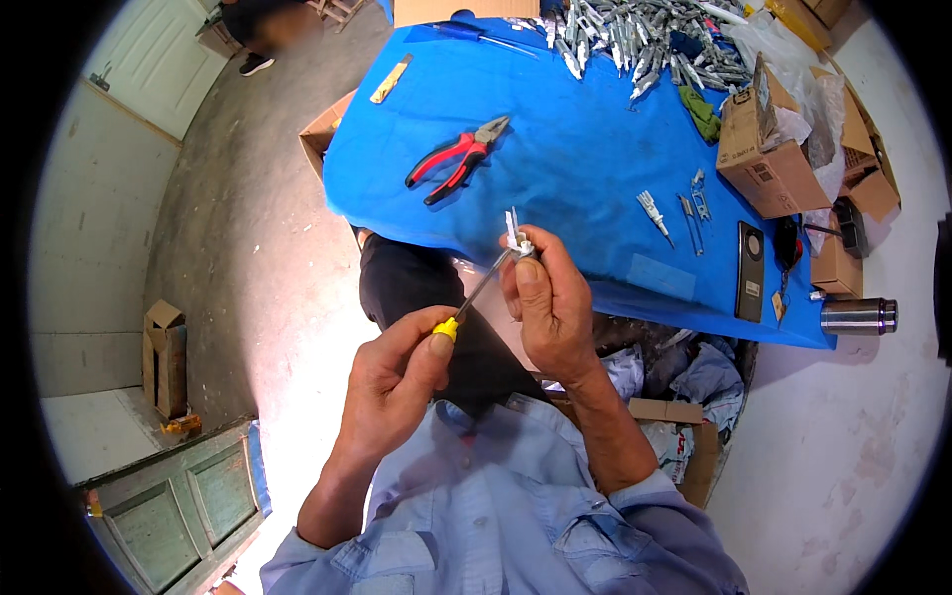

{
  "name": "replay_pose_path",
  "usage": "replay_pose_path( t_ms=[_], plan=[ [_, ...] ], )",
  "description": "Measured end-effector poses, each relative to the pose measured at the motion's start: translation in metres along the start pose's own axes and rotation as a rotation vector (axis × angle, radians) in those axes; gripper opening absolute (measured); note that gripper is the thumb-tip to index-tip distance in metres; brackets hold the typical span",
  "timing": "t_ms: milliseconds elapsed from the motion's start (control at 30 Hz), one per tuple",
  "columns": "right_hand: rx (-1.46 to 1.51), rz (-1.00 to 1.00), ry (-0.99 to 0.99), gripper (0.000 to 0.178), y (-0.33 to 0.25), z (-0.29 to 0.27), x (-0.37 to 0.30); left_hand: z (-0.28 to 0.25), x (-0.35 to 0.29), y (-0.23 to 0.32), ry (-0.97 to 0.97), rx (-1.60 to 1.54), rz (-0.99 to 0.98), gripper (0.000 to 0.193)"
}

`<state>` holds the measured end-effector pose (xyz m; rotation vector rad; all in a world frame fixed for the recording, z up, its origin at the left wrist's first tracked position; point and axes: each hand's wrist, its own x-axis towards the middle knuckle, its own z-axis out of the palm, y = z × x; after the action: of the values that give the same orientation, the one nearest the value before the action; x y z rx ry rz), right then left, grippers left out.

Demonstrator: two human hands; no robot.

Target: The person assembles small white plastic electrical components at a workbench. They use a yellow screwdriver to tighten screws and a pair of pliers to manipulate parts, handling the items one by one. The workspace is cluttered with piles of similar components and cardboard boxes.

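The left hand (397, 372) pinches the yellow handle of a screwdriver (482, 286) between thumb and fingers, its metal shaft slanting up and to the right. The right hand (550, 307) pinches a small white-and-grey part (517, 240) between thumb and fingers, with a white prong pointing up and away from the person. The shaft's tip meets the lower left side of this part; whether it is seated inside cannot be told. Both items are held above the person's lap, at the near edge of a table with a blue cover (575, 139). On the cover, combination pliers (459, 159) with red-and-black handles lie beyond the hands, jaws pointing to the upper right. To the right lie a white part with a thin pin (654, 217), two slim metal pieces (691, 224) and a metal bracket (701, 195), near one another. Farther right, a dark phone (751, 273) lies back up, near a silver flask (859, 316) at the table's right corner. A heap of grey-and-white parts (645, 40) covers the far side, with a cardboard box (759, 159) standing nearer on the right.
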<state>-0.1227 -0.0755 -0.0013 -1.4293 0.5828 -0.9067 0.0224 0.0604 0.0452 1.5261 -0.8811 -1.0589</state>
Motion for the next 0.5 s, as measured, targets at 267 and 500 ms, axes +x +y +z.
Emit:
replay_pose_path(
  t_ms=[267,500],
  plan=[
    [0.041,0.072,-0.04,0.026,0.004,-0.004,0.0,0.001,0.0,-0.001,0.037,0.073,0.026,0.028],
    [0.171,0.083,0.115,0.027,0.009,0.013,-0.001,0.018,-0.003,-0.013,0.103,0.117,0.108,0.025]
  ],
)
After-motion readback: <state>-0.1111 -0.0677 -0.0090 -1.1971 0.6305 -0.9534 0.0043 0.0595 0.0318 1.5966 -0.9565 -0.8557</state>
